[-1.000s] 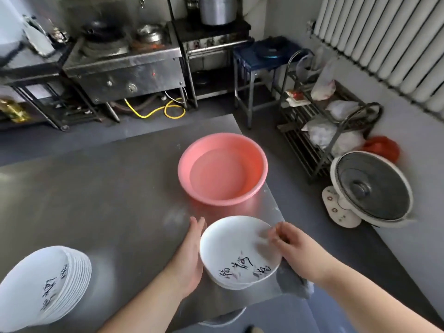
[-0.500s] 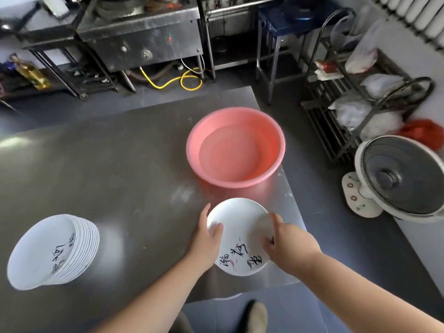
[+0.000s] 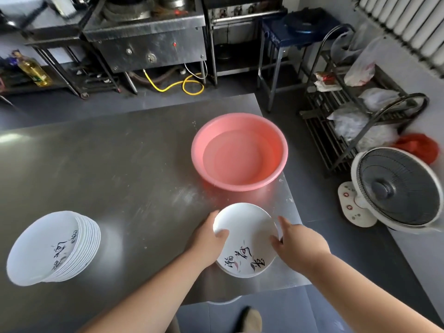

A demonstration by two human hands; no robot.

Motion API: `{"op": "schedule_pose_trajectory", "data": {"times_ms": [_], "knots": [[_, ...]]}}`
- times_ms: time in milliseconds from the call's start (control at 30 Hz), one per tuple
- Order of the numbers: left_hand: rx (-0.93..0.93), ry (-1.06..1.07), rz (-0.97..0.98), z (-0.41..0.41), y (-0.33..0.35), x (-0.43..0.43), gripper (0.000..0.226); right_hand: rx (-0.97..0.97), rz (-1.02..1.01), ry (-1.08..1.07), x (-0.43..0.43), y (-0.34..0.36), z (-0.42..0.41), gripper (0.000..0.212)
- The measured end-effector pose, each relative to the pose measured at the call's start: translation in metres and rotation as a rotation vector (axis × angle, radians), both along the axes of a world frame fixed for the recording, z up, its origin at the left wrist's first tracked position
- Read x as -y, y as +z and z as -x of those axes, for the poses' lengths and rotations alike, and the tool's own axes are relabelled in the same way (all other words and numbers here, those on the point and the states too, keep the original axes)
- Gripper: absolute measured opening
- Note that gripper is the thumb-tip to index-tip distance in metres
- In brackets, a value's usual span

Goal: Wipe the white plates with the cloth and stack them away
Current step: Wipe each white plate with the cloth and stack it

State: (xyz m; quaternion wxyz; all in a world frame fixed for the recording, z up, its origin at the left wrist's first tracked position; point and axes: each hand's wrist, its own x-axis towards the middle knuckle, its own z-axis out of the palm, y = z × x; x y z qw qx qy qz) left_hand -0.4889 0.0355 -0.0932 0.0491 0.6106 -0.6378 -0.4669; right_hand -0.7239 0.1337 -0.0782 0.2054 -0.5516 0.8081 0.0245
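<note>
A white plate [image 3: 245, 234] with black brush writing lies on top of a small pile at the near right of the steel table [image 3: 108, 169]. My left hand [image 3: 207, 239] grips its left rim, thumb over the edge. My right hand [image 3: 298, 243] holds the right rim with curled fingers. A second pile of several white plates [image 3: 51, 248], leaning to the left, stands at the near left of the table. No cloth is visible.
A pink plastic basin [image 3: 240, 150] sits just beyond the held plate. On the floor to the right stand a white fan [image 3: 394, 188] and a wire rack [image 3: 348, 111] with bags. Steel cookers [image 3: 144, 42] line the far wall. My shoe [image 3: 249, 318] shows below the table edge.
My view has tilted down and closer. My left thumb has come over the plate's rim, and my right hand has slid from the plate's surface to its right edge.
</note>
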Motion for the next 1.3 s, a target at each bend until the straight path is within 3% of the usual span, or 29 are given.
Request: {"op": "schedule_pose_trajectory", "data": {"times_ms": [133,300,467,667,833,1033,1200,1300], "knots": [[0.099,-0.121,0.047,-0.027,0.02,0.019,0.057,-0.105,0.045,-0.027,0.012,0.031,0.007,0.038],[0.177,-0.063,0.19,-0.1,0.059,0.044,0.049,-0.16,0.141,0.104,0.051,0.063,-0.037,0.047],[0.31,0.041,0.315,-0.211,0.097,0.059,0.045,-0.084,0.184,0.278,0.112,0.082,-0.141,0.052],[0.403,0.209,0.291,-0.358,0.104,0.065,0.04,-0.003,0.179,0.438,0.162,0.087,-0.286,0.065],[0.452,0.332,0.23,-0.448,0.082,0.054,0.046,0.054,0.068,0.484,0.183,0.071,-0.377,0.053],[0.536,0.28,0.168,-0.488,0.058,0.062,0.034,0.101,-0.021,0.394,0.199,0.038,-0.443,0.035],[0.536,0.199,0.152,-0.489,0.041,0.083,0.03,0.091,-0.101,0.316,0.209,0.02,-0.466,0.044],[0.519,0.189,0.15,-0.49,0.034,0.089,0.026,0.095,-0.091,0.286,0.213,0.017,-0.471,0.035]]}}
